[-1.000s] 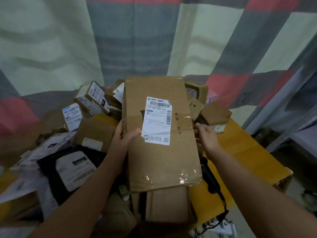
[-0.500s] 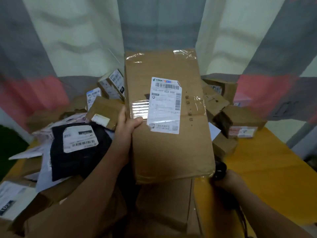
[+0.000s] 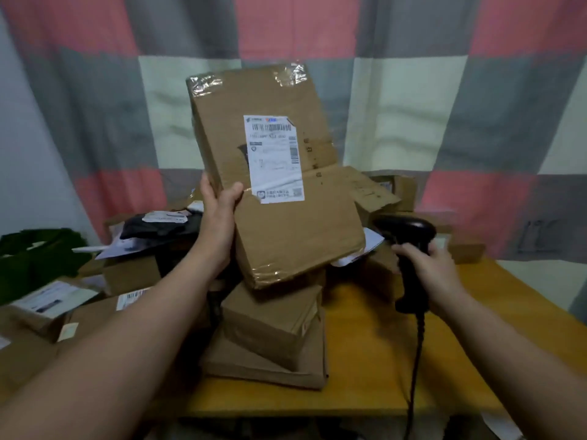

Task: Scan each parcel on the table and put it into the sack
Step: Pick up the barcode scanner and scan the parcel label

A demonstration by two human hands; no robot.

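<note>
My left hand (image 3: 219,211) grips the left edge of a long cardboard parcel (image 3: 286,236), thumb on its front face. The parcel stands tilted above the pile, and its white shipping label (image 3: 274,158) faces me. My right hand (image 3: 435,271) holds a black corded barcode scanner (image 3: 408,236) by the handle, to the right of the parcel, its head level with the parcel's lower half. A dark green sack (image 3: 35,258) lies at the far left edge.
Two stacked cardboard boxes (image 3: 273,328) sit on the orange table (image 3: 374,360) below the raised parcel. More boxes (image 3: 394,188) and a black mailer bag (image 3: 158,227) are piled left and behind. The scanner cable (image 3: 416,360) hangs over the table's front. A checked curtain (image 3: 413,106) hangs behind.
My left hand has raised the parcel upright off the pile. My right hand let go of the parcel's right edge, took the scanner from the table and lifted it beside the parcel.
</note>
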